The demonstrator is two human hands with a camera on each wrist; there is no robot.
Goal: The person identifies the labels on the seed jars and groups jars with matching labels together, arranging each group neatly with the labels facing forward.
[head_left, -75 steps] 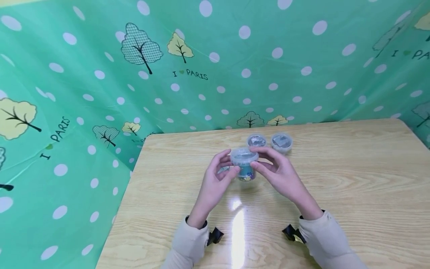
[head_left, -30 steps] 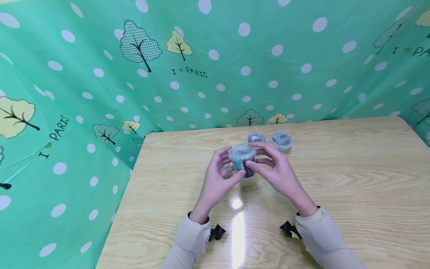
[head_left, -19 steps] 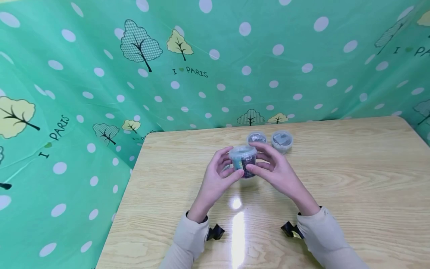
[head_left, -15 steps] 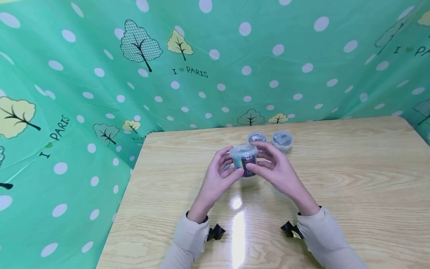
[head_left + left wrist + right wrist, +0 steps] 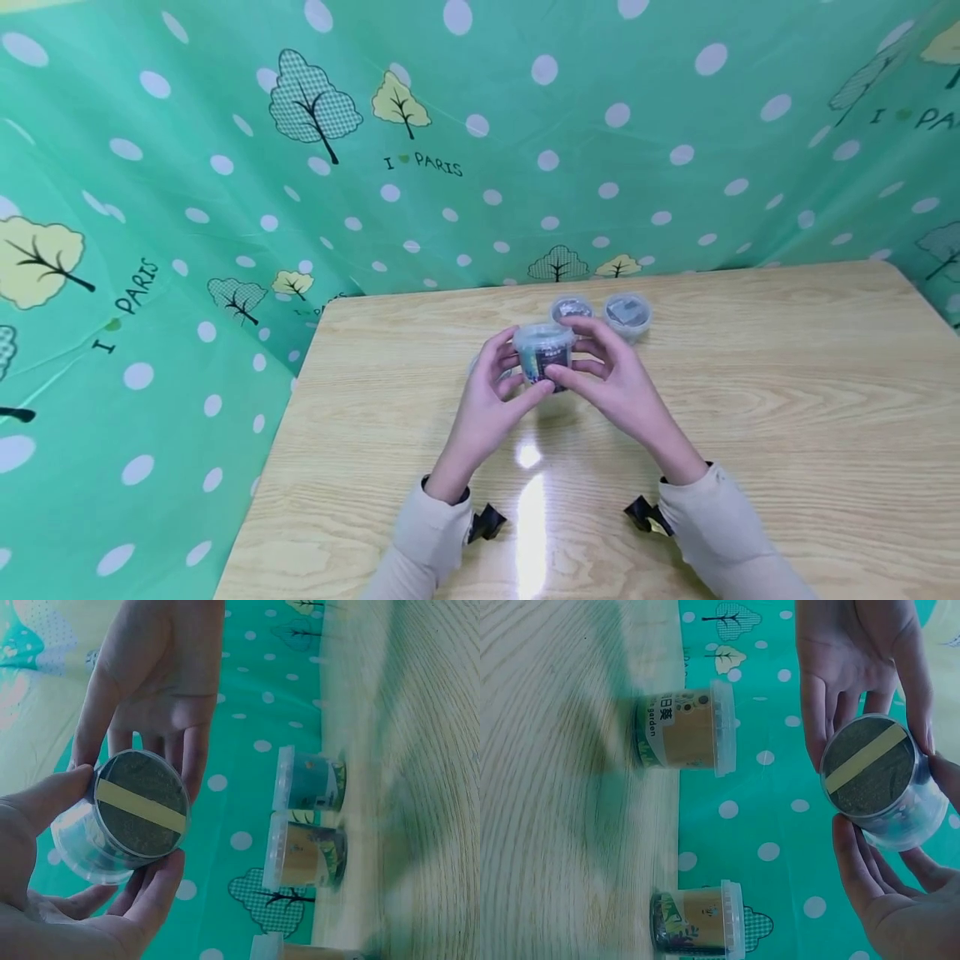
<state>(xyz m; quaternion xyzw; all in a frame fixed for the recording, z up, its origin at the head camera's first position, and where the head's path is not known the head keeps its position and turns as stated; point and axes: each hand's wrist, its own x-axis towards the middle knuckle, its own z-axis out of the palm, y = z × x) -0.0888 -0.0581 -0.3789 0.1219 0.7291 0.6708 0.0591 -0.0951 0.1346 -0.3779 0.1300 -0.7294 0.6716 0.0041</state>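
I have both hands on one lidded tub [image 5: 546, 354], held up off the wooden table [image 5: 735, 417]. The left hand [image 5: 486, 400] pinches it from the left, thumb on the side near the base, fingers bent round the wall. The right hand [image 5: 617, 385] grips opposite, thumb on the dark label, index finger at the lid's rim. On both hands, thumb and fingers stand a tub's breadth apart. My wrist feeds show the base, crossed by a pale yellow strip [image 5: 140, 806]. Two tubs [image 5: 627, 315] stand behind, side by side.
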